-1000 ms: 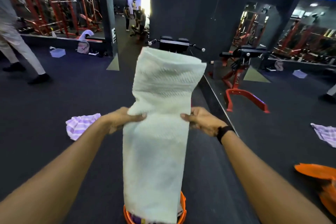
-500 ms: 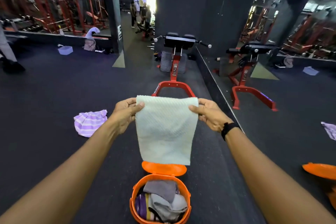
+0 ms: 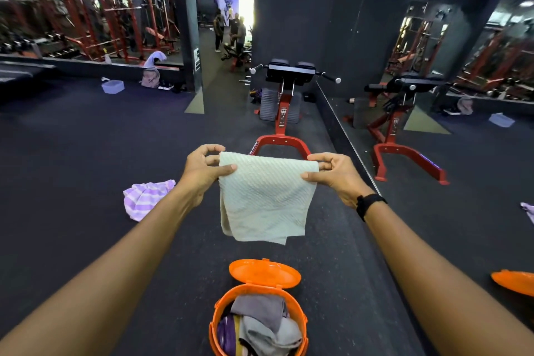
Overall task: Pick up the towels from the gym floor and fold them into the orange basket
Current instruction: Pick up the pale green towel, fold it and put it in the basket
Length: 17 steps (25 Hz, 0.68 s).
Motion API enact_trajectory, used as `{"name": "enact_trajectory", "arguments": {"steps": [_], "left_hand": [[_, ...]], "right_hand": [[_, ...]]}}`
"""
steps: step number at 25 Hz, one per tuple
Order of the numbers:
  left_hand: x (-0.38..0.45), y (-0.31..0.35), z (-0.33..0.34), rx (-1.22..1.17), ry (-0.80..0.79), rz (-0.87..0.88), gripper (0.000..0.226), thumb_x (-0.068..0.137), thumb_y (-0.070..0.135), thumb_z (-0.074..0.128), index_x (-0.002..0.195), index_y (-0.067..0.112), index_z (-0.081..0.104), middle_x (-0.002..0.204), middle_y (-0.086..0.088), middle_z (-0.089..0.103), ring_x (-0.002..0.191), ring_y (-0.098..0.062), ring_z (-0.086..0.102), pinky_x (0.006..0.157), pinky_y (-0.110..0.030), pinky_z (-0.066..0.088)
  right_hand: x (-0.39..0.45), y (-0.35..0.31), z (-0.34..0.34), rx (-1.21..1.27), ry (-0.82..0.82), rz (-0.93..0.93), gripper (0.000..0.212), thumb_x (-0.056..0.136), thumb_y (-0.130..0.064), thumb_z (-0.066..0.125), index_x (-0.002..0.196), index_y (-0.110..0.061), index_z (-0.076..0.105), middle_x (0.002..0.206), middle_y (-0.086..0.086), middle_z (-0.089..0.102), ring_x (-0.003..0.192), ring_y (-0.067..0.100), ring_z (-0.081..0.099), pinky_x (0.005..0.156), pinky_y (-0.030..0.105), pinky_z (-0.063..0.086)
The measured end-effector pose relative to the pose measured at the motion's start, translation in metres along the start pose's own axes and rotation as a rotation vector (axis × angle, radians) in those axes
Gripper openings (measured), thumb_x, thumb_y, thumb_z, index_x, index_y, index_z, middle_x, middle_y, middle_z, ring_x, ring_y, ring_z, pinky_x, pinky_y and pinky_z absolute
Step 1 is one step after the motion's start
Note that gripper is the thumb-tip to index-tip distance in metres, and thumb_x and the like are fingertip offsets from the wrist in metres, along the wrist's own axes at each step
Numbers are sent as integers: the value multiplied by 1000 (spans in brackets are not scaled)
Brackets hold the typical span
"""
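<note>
A white ribbed towel (image 3: 264, 196), folded over, hangs in the air between my hands. My left hand (image 3: 202, 170) pinches its top left corner and my right hand (image 3: 335, 175) pinches its top right corner. Below it on the dark floor stands the orange basket (image 3: 215, 329) with its lid (image 3: 264, 273) flipped open behind it. Grey and purple towels (image 3: 260, 324) lie folded inside. A purple striped towel (image 3: 144, 198) lies crumpled on the floor to the left of my left forearm.
A red and black gym bench machine (image 3: 284, 113) stands straight ahead. A mirror wall (image 3: 433, 153) runs along the right and reflects the room. A clear plastic box (image 3: 113, 86) and a bag (image 3: 150, 78) sit at the far left wall. People (image 3: 231, 32) stand in the far doorway.
The long hanging towel was folded in half, then the hands lowered it slightly toward the basket. Its bottom edge now hangs uneven. The person walking at the left has left the view.
</note>
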State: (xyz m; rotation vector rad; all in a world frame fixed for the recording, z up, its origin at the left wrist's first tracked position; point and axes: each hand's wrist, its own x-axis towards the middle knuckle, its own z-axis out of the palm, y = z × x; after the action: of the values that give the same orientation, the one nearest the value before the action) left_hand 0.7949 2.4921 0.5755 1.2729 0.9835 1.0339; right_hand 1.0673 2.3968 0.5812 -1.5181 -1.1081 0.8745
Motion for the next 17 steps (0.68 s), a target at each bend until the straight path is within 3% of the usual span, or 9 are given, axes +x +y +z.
{"name": "enact_trajectory", "arguments": {"steps": [4,6,8,12,15,17], "left_hand": [[3,4,0,79,-67,39,49,68,-6,79,112,11,64,105,-12,70,90,-20,67,72,-25,52],[2,6,1,76,-66,59,49,68,-6,79,111,11,65,105,-11,71,89,-19,66,73,-25,52],[0,8,3,50,-70,75,48,68,-9,78,111,9,65,102,-11,70,88,-20,65,72,-23,54],[-2,13,5,38,-70,85,43,68,-9,78,106,6,66,92,-8,71,82,-18,66,66,-20,55],[-3,12,6,209,-40,124,35,66,-2,82,98,6,70,67,8,69,62,-2,63,58,-13,49],[-3,9,8,428,24,198,24,66,8,86,85,14,73,55,7,63,51,2,54,53,-13,44]], "right_hand": [[-2,-1,0,-73,18,-62,33,64,-8,87,90,-1,68,90,24,70,82,29,68,79,42,57],[-2,-1,1,-49,58,-78,24,69,-16,85,82,-5,68,83,23,69,73,23,65,69,37,57],[-3,-5,4,31,95,-44,19,72,-9,82,81,-8,65,78,14,67,70,18,64,61,29,53],[-6,-12,2,248,57,130,39,70,8,77,105,-5,63,94,11,68,87,22,67,81,31,57],[-5,-8,-1,-41,47,44,27,67,0,83,92,-5,71,91,14,71,85,23,67,76,32,57],[-4,-1,1,-334,107,-74,18,66,-14,87,76,-13,72,82,9,70,77,17,62,71,33,53]]}}
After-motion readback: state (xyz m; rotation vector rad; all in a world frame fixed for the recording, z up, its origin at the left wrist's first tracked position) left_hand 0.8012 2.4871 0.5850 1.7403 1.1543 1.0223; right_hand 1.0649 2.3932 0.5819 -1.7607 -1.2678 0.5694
